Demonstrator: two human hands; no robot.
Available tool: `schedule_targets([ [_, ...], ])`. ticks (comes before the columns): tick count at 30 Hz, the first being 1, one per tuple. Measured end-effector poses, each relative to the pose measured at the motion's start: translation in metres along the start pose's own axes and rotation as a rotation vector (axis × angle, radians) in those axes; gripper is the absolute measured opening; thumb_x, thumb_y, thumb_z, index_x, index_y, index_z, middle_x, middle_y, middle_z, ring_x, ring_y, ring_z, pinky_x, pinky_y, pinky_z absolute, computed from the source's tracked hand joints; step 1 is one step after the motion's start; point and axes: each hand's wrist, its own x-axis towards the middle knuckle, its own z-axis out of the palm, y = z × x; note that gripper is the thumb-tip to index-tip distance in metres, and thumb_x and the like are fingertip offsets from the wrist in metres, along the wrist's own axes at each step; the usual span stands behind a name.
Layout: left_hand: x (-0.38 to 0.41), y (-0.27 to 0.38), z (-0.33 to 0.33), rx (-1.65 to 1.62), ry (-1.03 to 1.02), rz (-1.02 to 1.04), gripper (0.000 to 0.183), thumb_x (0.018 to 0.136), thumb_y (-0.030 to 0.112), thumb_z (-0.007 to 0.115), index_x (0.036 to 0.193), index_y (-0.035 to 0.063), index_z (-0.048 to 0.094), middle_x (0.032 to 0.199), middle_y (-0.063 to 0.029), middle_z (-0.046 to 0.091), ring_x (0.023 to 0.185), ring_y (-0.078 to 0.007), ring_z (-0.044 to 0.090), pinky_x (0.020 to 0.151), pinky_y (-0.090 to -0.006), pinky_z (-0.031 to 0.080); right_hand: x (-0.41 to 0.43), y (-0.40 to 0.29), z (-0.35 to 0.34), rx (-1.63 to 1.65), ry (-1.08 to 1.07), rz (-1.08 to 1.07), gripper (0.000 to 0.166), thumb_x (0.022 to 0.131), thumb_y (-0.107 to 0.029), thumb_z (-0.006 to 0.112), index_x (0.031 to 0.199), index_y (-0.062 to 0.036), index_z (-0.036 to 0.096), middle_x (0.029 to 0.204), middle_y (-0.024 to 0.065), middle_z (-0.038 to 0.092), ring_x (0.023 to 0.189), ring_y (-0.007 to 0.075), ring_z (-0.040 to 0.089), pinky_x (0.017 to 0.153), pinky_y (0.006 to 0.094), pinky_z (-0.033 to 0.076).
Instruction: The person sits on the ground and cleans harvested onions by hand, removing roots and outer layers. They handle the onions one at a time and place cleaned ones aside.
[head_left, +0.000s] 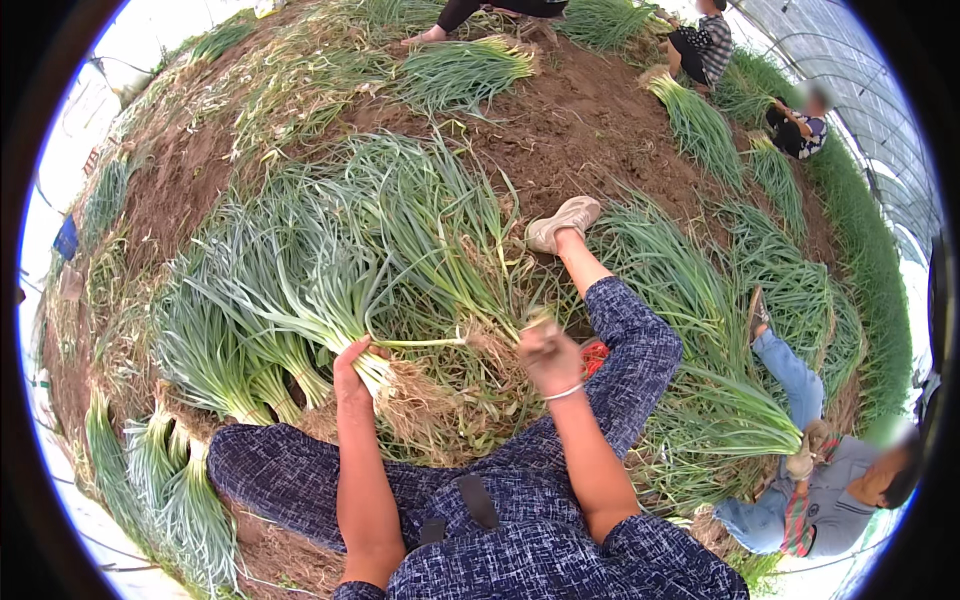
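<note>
My left hand (352, 375) is closed around a bunch of green onions (341, 307), just above its white stem bases. The leaves fan away to the upper left, and the shaggy roots (411, 401) hang towards my lap. One thin stalk (420, 343) sticks out sideways from this bunch, its root end pointing right. My right hand (551, 356), wearing a white wristband, is blurred beside my right thigh. Something pale shows at its fingertips, but whether it is held is unclear. Loose green onions (442, 262) lie ahead, their root ends near that hand.
Bundled green onions (251, 382) lie on my left, with more bundles (187, 495) behind them. A red object (594, 358) is partly hidden by my right leg. A gloved co-worker (832, 487) holds green onions on the right; other people sit farther off on bare soil (585, 112).
</note>
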Motion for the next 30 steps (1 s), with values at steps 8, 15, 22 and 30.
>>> schedule_targets([
  [8,0.000,-0.008,0.002,-0.043,-0.015,-0.072,0.012,0.080,-0.004,0.059,0.091,-0.0035,0.053,0.072,-0.0086,0.058,0.061,-0.0172,0.060,0.062,-0.0358,0.053,-0.013,0.013,0.044,-2.460,-0.203,-0.475,0.090,0.075,-0.049,0.071,0.141,-0.0019,0.032,0.137,0.0227,0.045,0.128,0.0364,0.042,0.108,0.0424,0.033],
  [15,-0.007,-0.007,0.010,0.064,0.021,-0.076,0.011,0.080,-0.002,0.061,0.089,-0.0036,0.055,0.070,-0.0082,0.059,0.059,-0.0175,0.058,0.062,-0.0360,0.053,0.015,0.075,-0.019,-2.467,-0.408,-0.596,0.031,0.090,-0.035,0.057,0.097,-0.0060,0.063,0.065,0.0085,0.057,0.059,0.0273,0.057,0.057,0.0395,0.046],
  [22,-0.006,-0.014,0.011,0.065,0.083,-0.092,0.016,0.080,-0.002,0.061,0.094,-0.0048,0.053,0.075,-0.0092,0.058,0.060,-0.0160,0.059,0.060,-0.0343,0.055,0.003,0.083,-0.027,-1.364,0.035,-0.084,0.036,0.098,-0.030,0.047,0.087,-0.0009,0.064,0.065,0.0067,0.062,0.052,0.0152,0.055,0.050,0.0300,0.045],
  [30,-0.004,-0.009,0.009,0.039,0.056,-0.066,0.014,0.080,-0.002,0.061,0.091,-0.0035,0.052,0.070,-0.0090,0.058,0.059,-0.0169,0.059,0.060,-0.0352,0.056,0.009,0.013,-0.038,-1.410,0.500,-0.322,0.031,0.099,-0.010,0.040,0.124,0.0027,0.052,0.100,0.0168,0.066,0.088,0.0203,0.065,0.078,0.0325,0.052],
])
